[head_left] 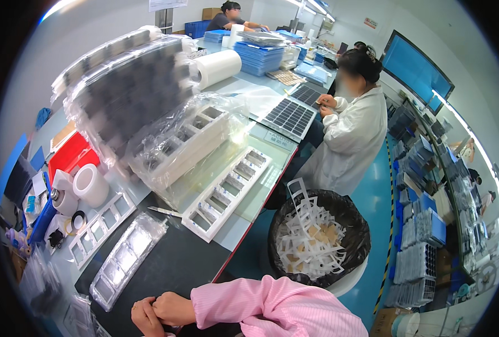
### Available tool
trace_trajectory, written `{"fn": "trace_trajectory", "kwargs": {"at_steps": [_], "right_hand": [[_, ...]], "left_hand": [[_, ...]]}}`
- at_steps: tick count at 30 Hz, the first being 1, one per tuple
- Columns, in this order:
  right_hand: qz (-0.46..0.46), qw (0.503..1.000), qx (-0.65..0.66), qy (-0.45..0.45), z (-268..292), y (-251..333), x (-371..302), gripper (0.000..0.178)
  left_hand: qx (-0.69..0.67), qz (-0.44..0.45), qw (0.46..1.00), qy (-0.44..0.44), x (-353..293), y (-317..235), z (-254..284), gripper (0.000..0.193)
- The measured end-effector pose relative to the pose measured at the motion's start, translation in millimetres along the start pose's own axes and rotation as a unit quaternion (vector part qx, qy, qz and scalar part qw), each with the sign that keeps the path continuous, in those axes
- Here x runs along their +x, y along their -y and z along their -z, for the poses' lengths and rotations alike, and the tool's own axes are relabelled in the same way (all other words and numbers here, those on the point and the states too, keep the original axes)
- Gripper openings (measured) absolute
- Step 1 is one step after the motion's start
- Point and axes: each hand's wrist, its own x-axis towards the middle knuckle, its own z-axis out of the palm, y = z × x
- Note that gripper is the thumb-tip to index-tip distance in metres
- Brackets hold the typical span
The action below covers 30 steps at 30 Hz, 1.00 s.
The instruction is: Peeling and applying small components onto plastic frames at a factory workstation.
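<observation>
My left hand (146, 318) and my right hand (172, 308) meet at the near edge of a black work mat (173, 253). Both have their fingers curled and pressed together; whatever lies between them is hidden or too small to make out. Just beyond the hands, a clear-wrapped stack of frames with several windows (127, 257) lies on the mat. To its left is a flat white frame (100, 227) with several openings. A thicker stack of white window frames (227, 194) rests farther right, with a slim knife-like tool (165, 212) near its corner.
Plastic-wrapped stacks (131, 95) rise at the far left. White rolls (91, 185), a red bin (75, 154) and a blue tray (39, 216) stand on the left. A black-lined waste bin (353, 219) full of white frame scraps stands right of the table. A co-worker in white (356, 123) handles dark gridded panels (290, 118).
</observation>
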Motion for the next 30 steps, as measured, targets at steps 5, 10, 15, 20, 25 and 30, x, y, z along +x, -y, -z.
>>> {"fn": "trace_trajectory", "kwargs": {"at_steps": [5,10,15,20,25,30], "right_hand": [[-0.009,1.0,0.001,0.004,2.2,2.1,1.5,0.015],[-0.012,1.0,-0.006,0.008,1.1,2.7,1.3,0.015],[-0.009,1.0,-0.013,0.011,1.3,3.3,1.1,0.015],[-0.008,1.0,-0.009,0.006,-0.4,1.3,0.8,0.015],[-0.009,1.0,-0.008,0.012,-3.3,0.3,0.2,0.015],[-0.006,1.0,-0.024,0.007,-2.7,-1.6,-3.6,0.015]], "left_hand": [[-0.003,-0.01,1.0,0.006,0.8,1.3,2.1,0.035],[-0.011,-0.006,1.0,-0.003,-0.5,0.6,2.2,0.034],[-0.01,-0.007,1.0,0.001,-1.4,3.1,1.5,0.034],[-0.007,-0.005,1.0,-0.007,-0.4,0.7,0.7,0.033],[-0.004,-0.007,1.0,-0.005,-0.9,0.9,1.3,0.032],[-0.006,0.0,1.0,-0.006,-1.8,-4.1,-1.9,0.033]]}}
